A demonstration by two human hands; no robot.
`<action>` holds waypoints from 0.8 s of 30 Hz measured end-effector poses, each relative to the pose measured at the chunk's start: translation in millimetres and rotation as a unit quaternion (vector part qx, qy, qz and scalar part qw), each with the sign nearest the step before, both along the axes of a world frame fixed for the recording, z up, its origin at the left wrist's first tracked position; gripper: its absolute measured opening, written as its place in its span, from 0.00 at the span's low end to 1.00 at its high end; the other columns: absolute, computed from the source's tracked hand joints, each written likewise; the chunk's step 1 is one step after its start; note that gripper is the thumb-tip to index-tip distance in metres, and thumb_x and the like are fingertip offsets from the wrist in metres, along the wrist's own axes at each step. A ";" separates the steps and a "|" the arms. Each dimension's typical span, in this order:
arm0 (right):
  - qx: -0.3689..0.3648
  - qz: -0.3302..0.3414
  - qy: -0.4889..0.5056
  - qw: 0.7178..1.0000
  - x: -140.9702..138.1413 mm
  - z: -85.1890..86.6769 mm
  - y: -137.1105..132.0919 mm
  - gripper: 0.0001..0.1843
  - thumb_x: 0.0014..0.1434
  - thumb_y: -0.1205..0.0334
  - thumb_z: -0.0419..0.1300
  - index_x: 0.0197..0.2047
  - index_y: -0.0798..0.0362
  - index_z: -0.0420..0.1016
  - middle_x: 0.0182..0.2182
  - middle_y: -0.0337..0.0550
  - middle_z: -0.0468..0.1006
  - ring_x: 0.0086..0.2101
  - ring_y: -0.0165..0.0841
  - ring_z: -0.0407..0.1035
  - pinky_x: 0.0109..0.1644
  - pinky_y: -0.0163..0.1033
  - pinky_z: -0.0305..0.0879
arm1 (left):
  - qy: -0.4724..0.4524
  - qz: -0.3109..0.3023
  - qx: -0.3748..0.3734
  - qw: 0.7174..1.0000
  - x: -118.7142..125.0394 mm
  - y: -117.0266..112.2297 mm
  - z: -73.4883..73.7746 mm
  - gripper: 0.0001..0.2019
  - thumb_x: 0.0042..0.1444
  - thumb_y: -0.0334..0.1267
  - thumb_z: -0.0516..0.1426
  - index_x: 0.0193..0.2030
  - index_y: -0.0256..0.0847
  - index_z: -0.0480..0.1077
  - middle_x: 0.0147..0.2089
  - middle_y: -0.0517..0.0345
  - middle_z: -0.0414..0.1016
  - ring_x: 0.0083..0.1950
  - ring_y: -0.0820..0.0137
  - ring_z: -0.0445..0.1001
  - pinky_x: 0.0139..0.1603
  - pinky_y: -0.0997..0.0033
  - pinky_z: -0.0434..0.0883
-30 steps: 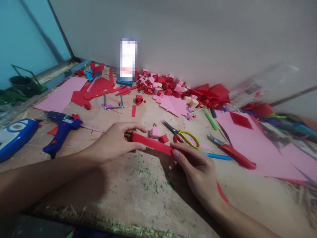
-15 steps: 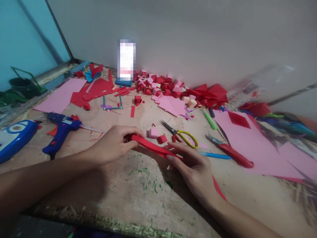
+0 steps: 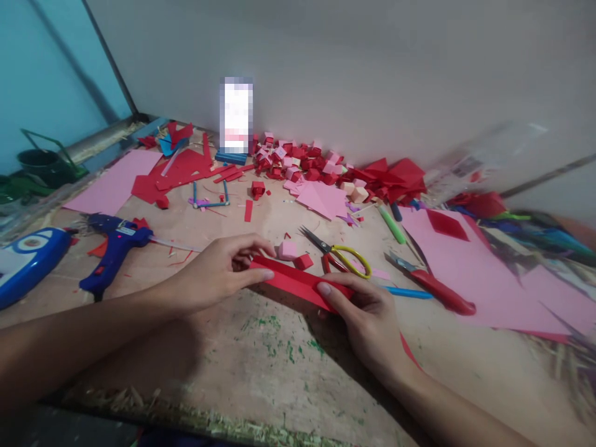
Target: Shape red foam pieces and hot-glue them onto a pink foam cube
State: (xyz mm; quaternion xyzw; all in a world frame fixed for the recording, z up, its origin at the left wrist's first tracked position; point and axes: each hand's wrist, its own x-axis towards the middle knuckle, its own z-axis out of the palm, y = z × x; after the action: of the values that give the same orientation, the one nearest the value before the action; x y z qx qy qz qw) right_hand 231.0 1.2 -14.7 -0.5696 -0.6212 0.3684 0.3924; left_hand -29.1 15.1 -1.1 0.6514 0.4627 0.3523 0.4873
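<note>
Scissors (image 3: 336, 253) just behind strip (image 3: 298, 282); glue gun (image 3: 114, 248) left; cubes (image 3: 298, 158), perhaps foam, heaped against wall (image 3: 372, 74).

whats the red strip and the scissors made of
Red strip: probably matte craft paper or thin foam sheet. It looks flat, without gloss, and seems creased lengthwise between the left hand and right hand.
Scissors: dark metal blades; the smooth yellow handles are likely plastic.

1. A blue glue gun (image 3: 114, 248) lies at the left of the surface (image 3: 279, 372).
2. Yellow-handled scissors (image 3: 342, 254) lie just right of a small pink cube (image 3: 287, 249).
3. Red and pink cubes (image 3: 298, 158) are piled along the far wall.
</note>
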 end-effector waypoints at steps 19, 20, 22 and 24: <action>-0.035 0.022 0.176 0.984 3.5 -4.9 -0.6 0.24 0.58 0.50 0.71 0.57 0.42 0.79 0.47 0.44 0.84 0.32 0.35 0.77 0.29 0.38 0.73 | -0.018 -0.002 0.039 0.999 0.5 -1.0 -0.7 0.02 0.60 0.36 0.65 0.38 0.43 0.81 0.42 0.60 0.83 0.43 0.70 0.80 0.42 0.76 0.75; -0.037 0.037 0.208 0.977 2.6 -4.1 -0.3 0.29 0.58 0.50 0.72 0.62 0.39 0.74 0.48 0.44 0.83 0.32 0.35 0.78 0.30 0.38 0.74 | -0.028 0.007 0.028 0.999 0.6 -0.9 -0.5 0.02 0.59 0.36 0.65 0.38 0.42 0.81 0.42 0.59 0.83 0.43 0.70 0.80 0.42 0.77 0.75; -0.036 0.065 0.255 0.964 0.0 -2.1 0.0 0.37 0.57 0.54 0.73 0.67 0.36 0.67 0.49 0.43 0.83 0.34 0.36 0.79 0.31 0.38 0.76 | -0.048 0.022 0.004 0.999 0.6 -0.4 -0.6 0.02 0.58 0.35 0.66 0.38 0.42 0.81 0.40 0.60 0.83 0.40 0.72 0.80 0.41 0.78 0.75; -0.024 0.085 0.281 0.956 -3.0 -0.6 -0.4 0.39 0.57 0.59 0.74 0.66 0.32 0.64 0.50 0.41 0.83 0.37 0.35 0.80 0.34 0.39 0.78 | -0.070 0.040 -0.021 0.997 0.3 0.4 -1.6 0.03 0.58 0.35 0.66 0.38 0.41 0.81 0.38 0.60 0.83 0.37 0.73 0.80 0.38 0.79 0.75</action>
State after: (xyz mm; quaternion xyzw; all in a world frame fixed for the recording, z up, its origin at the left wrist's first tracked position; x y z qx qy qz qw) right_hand 228.0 0.8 -15.3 -0.3976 -0.5229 0.5605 0.5043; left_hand -28.8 15.5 -2.7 0.5962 0.4601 0.4063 0.5175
